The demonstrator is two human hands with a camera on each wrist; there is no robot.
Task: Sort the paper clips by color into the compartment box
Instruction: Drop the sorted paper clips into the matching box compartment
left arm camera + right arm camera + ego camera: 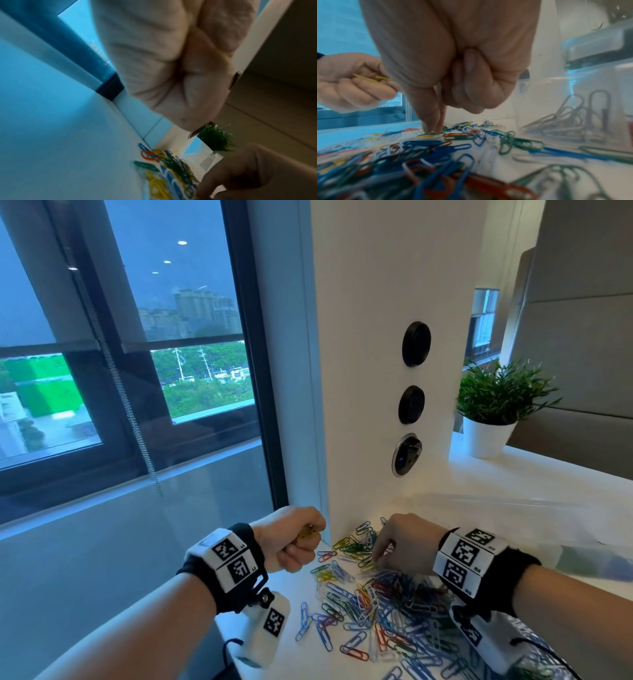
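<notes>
Yellow clips [366,78] sit in the curled fingers [359,88] of the left hand [291,539]. The right hand [407,542] pinches one yellow clip [426,135] in the mixed pile [394,611] on the desk [513,491]. Just beside it, a clear box [599,75] holds grey clips [565,121].

White tabletop [513,491]: mixed-colour paper clips [387,604] scattered ctr; clear compartment box [590,78] rt of pile; potted plant [489,436] far rt.
</notes>
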